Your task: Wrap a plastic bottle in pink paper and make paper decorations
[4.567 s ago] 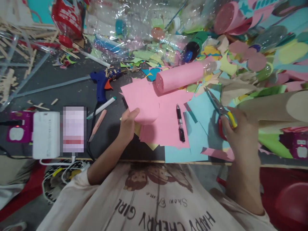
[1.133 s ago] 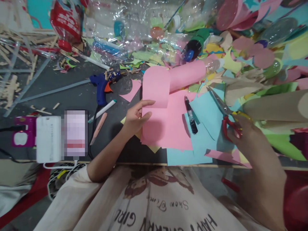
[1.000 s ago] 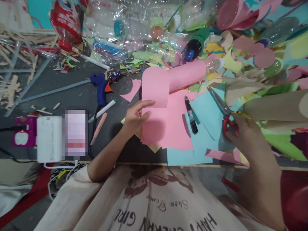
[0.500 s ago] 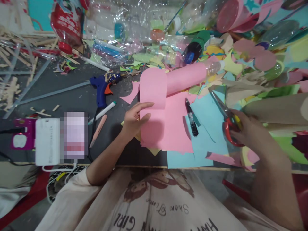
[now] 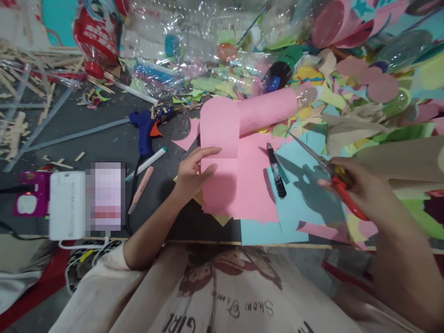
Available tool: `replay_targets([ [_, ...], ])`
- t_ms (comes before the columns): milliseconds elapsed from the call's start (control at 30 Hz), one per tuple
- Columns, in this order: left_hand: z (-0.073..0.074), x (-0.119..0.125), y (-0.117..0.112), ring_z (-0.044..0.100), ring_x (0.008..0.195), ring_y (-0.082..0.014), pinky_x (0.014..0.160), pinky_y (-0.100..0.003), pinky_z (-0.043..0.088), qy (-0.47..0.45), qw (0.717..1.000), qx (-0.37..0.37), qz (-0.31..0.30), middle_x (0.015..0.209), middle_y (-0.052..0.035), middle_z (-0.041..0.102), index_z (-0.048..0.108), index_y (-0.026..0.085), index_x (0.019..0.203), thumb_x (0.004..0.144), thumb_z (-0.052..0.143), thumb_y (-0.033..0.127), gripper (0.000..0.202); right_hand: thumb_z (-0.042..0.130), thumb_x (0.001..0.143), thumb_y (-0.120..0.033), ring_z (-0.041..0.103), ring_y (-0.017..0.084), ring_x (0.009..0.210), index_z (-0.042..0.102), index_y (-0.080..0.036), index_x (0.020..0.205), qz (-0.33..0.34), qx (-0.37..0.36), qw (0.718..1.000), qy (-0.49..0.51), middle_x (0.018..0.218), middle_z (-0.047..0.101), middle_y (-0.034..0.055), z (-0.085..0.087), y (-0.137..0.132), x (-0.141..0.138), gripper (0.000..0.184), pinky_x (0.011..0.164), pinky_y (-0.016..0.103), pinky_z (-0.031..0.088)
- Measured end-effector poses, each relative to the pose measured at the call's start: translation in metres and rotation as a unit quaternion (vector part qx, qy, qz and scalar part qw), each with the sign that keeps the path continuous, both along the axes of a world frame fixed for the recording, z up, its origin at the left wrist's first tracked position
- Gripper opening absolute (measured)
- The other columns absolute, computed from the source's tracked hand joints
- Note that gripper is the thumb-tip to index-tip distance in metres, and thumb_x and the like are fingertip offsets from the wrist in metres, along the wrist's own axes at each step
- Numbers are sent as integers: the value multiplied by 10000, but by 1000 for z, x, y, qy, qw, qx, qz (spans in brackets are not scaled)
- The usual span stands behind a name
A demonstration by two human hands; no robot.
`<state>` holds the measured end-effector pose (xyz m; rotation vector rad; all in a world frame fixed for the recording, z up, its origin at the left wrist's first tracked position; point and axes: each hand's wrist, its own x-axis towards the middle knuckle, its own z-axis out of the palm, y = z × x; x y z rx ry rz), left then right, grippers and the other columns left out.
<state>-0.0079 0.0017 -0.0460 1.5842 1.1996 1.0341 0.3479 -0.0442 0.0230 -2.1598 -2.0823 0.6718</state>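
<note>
Pink cutout [image 5: 220, 187], left edge: your left hand [image 5: 192, 173] rested there, thumb and forefinger spread on the paper; whether hidden fingers pinched it from below couldn't be told.
Pink cutout, body: it sat mid-view over a pink sheet [image 5: 258, 185]; a line crossed it by your forefinger, fold or edge unclear. Loose pieces could have slipped apart under uneven pressure.
Pink-wrapped bottle [image 5: 268, 110]: it lay partly behind the cutout; a nudge could have rolled it and shifted your paper.
Pen [image 5: 276, 171]: it lay near the sheet's right side, where your wrist could have knocked it.
Scissors [image 5: 342, 190]: they pointed away and leftward; a hasty swing could have nicked the cutout.
Right hand [image 5: 367, 185]: you gripped the scissors' handles; a slack hold could have let them twist.
</note>
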Motion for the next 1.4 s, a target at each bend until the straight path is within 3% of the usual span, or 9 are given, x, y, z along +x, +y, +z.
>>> replay_targets([
  [167,3,-1,-1,690,961,-197,843,-328,554,10,999,27,-15,1065,-76,737,715,214,1076,861,650,493,358,517,895,-559,641,278,833,541,-267,1072,142,-11,990,23,992,655,130,8,0,-15,343,727,379,499],
  [367,7,0,-2,693,1003,-190,871,-322,563,-3,996,78,-47,1058,-76,749,716,215,1082,887,654,404,278,380,911,-689,662,296,859,590,-227,1126,201,-39,979,24,1071,659,157,11,7,-32,551,683,383,511],
  [633,7,2,-3,702,1014,-196,898,-342,565,14,992,104,-76,1092,-75,757,715,214,1090,903,635,362,251,314,898,-743,674,315,887,632,-164,1171,226,-47,973,26,1056,688,184,5,20,-47,714,726,411,521],
  [767,9,3,-4,699,1018,-197,903,-340,564,21,993,79,-84,1093,-70,753,720,217,1087,903,624,417,288,380,878,-747,673,300,890,636,-224,1183,229,-34,971,55,1033,697,137,-2,22,-49,658,701,393,520],
  [867,8,2,-3,697,1023,-192,900,-334,565,12,992,89,-90,1098,-59,752,714,231,1108,902,636,362,257,405,880,-732,668,282,878,642,-253,1176,225,-33,972,65,1011,696,117,-4,22,-49,611,682,372,510],
  [967,6,2,-3,698,1024,-185,902,-324,563,-2,990,107,-92,1103,-54,752,706,235,1132,897,644,289,248,400,874,-746,665,277,868,641,-260,1175,226,-31,972,65,1001,693,113,-5,23,-48,620,667,365,502],
  [1133,5,3,-2,697,1032,-186,909,-325,563,6,990,106,-94,1110,-64,750,704,221,1131,906,632,307,252,363,866,-773,663,295,884,633,-243,1172,225,-32,972,57,1006,688,118,-6,24,-46,670,707,394,501],
  [1300,6,2,-1,693,1020,-200,909,-351,560,25,993,87,-73,1089,-74,749,717,215,1089,904,623,406,282,404,876,-737,660,297,875,623,-219,1172,215,-41,975,44,1023,682,139,-1,23,-43,635,718,393,501],
  [1400,6,1,0,690,1007,-195,898,-341,556,31,995,91,-35,1081,-69,746,713,212,1094,897,629,372,268,414,913,-665,660,285,834,626,-188,1138,189,-21,982,19,995,674,160,-4,25,-41,569,703,373,496],
])
